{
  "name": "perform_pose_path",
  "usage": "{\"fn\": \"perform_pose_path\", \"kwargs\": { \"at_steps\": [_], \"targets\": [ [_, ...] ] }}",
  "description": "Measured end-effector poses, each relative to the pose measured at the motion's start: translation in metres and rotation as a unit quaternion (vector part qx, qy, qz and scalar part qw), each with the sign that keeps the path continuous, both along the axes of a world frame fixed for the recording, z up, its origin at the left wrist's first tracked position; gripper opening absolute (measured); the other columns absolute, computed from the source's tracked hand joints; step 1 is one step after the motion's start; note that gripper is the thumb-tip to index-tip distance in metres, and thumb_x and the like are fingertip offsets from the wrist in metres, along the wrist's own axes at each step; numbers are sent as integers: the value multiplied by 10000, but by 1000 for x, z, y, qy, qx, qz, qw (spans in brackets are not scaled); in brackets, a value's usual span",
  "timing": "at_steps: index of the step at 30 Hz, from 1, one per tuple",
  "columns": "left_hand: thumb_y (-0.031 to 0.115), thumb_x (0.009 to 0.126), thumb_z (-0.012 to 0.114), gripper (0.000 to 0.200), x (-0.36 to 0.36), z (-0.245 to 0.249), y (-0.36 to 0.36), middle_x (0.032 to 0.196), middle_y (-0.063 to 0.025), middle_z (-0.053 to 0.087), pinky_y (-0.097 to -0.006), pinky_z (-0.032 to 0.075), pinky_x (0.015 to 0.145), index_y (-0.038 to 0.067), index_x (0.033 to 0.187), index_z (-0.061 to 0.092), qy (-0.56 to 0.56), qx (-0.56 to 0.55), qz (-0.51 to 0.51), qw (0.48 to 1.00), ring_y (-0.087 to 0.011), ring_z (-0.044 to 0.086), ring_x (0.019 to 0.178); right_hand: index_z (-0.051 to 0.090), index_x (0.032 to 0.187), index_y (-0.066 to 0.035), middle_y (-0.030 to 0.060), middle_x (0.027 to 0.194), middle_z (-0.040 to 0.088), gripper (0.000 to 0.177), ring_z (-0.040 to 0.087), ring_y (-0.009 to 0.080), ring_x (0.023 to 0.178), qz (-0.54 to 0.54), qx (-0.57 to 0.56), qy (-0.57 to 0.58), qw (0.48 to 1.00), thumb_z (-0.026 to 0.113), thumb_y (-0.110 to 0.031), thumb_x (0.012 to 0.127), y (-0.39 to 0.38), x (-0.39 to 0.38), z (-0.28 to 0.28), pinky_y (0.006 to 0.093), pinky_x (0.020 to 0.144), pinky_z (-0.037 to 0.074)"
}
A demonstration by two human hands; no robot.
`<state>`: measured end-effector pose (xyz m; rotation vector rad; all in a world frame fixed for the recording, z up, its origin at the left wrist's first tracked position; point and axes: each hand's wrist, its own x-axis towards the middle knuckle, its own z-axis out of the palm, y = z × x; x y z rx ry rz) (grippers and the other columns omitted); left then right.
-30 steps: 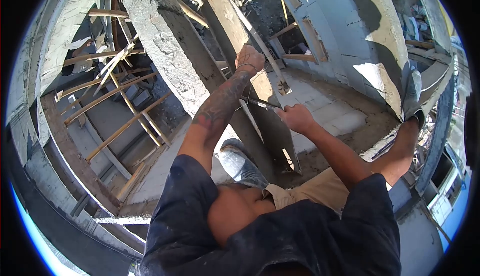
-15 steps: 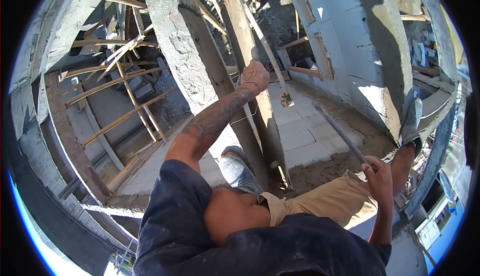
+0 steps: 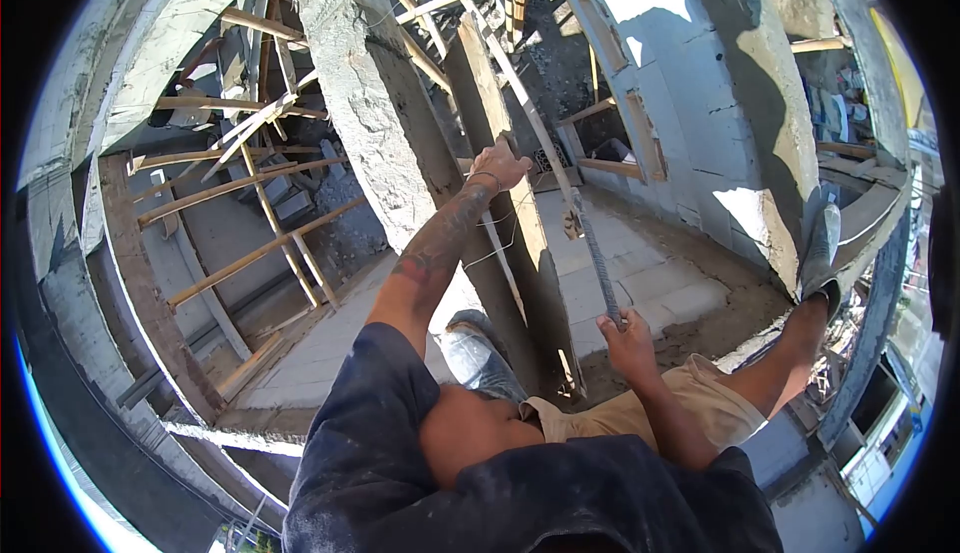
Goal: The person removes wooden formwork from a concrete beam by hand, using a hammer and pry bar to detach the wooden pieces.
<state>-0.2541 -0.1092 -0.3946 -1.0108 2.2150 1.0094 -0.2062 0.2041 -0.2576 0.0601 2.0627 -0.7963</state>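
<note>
My left hand [image 3: 499, 167] is closed at the edge of a tall wooden board [image 3: 524, 223], its fingers curled over the board and partly hidden. The board stands beside a rough concrete column [image 3: 365, 83], its lower end near my feet. A thin wire [image 3: 492, 255] loops out by the board, below my left hand. In my right hand [image 3: 631, 344] is a length of ribbed steel rebar [image 3: 597, 263], gripped near its lower end. The bar points up and away, its far end close to a narrow wooden stick [image 3: 530, 103] in this view.
Pale blocks [image 3: 630, 273] pave the floor beyond the board. A block wall [image 3: 690, 123] with a window opening rises on the right. To the left, wooden poles [image 3: 265, 253] cross an opening. My legs straddle the ledge, one boot [image 3: 822, 243] far right.
My right hand has swung left with the rebar, bringing it closer to the board and more upright. My left hand has shifted slightly down and left along the board.
</note>
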Motion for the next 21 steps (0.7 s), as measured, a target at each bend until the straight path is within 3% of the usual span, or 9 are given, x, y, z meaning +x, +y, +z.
{"fn": "perform_pose_path", "kwargs": {
  "at_steps": [4, 6, 8, 12, 14, 16, 17, 20, 21],
  "targets": [
    [383, 721, 544, 583, 4, 10, 2, 1032, -274, 568, -425, 416, 874, -66, 1088, 478, -10, -8, 10, 1000, -403, 537, 1006, 499, 947, 56, 167, 757, 608, 708, 616, 289, 720, 97, 120, 42, 987, 758, -495, 586, -52, -8, -44, 375, 651, 476],
    [377, 735, 542, 563, 15, 15, 9, 1036, -279, 564, -422, 413, 876, -63, 1081, 482, -3, -2, 21, 1000, -409, 530, 1013, 491, 958, 71, 222, 842, 613, 774, 608, 360, 821, 140, 112, 77, 981, 760, -532, 555, -85, -14, -74, 407, 700, 478],
    [362, 761, 530, 511, 23, 2, 8, 1010, -268, 570, -416, 415, 863, -53, 1056, 493, 61, -1, 32, 998, -406, 532, 997, 488, 955, 72, 229, 860, 611, 774, 605, 361, 841, 150, 107, 84, 979, 760, -531, 555, -118, -24, -96, 409, 711, 480],
    [354, 798, 500, 419, 56, 8, 31, 881, -221, 599, -408, 443, 779, -29, 965, 543, 39, 27, -27, 999, -387, 581, 864, 509, 891, 58, 230, 826, 610, 699, 606, 362, 818, 169, 115, 113, 972, 735, -527, 582, -130, -13, -146, 421, 688, 481],
    [306, 829, 467, 360, 68, 21, 39, 798, -171, 632, -378, 484, 674, -32, 901, 569, -17, 114, -130, 985, -340, 627, 719, 512, 899, 54, 234, 850, 609, 648, 601, 366, 838, 180, 113, 99, 972, 715, -492, 616, -128, -21, -158, 423, 697, 482],
    [268, 872, 424, 337, 76, 41, 49, 755, -130, 649, -315, 490, 580, -31, 855, 579, 175, 209, -228, 935, -251, 651, 647, 516, 908, 51, 237, 874, 607, 597, 595, 369, 858, 188, 114, 78, 973, 695, -457, 649, -118, -22, -166, 425, 705, 483],
    [268, 907, 390, 366, 70, 71, 59, 667, -78, 615, -274, 458, 505, -23, 788, 577, 62, 413, 81, 905, -160, 606, 555, 517, 951, 33, 227, 896, 610, 570, 592, 366, 878, 233, 101, 90, 963, 685, -434, 671, -111, -29, -173, 423, 733, 478],
    [308, 923, 388, 396, 73, 121, 45, 577, -31, 514, -271, 408, 465, -10, 767, 565, 130, 361, -18, 923, -122, 489, 469, 528, 987, 22, 222, 918, 611, 525, 587, 367, 895, 237, 108, 101, 960, 666, -393, 697, -106, -44, -170, 426, 765, 469],
    [359, 909, 394, 456, 84, 124, 41, 551, -83, 484, -309, 395, 550, -16, 700, 548, 248, 255, -30, 934, -171, 470, 527, 539, 979, 29, 227, 917, 609, 504, 585, 373, 892, 195, 130, 99, 967, 657, -374, 700, -105, -49, -169, 431, 768, 465]
  ]
}}
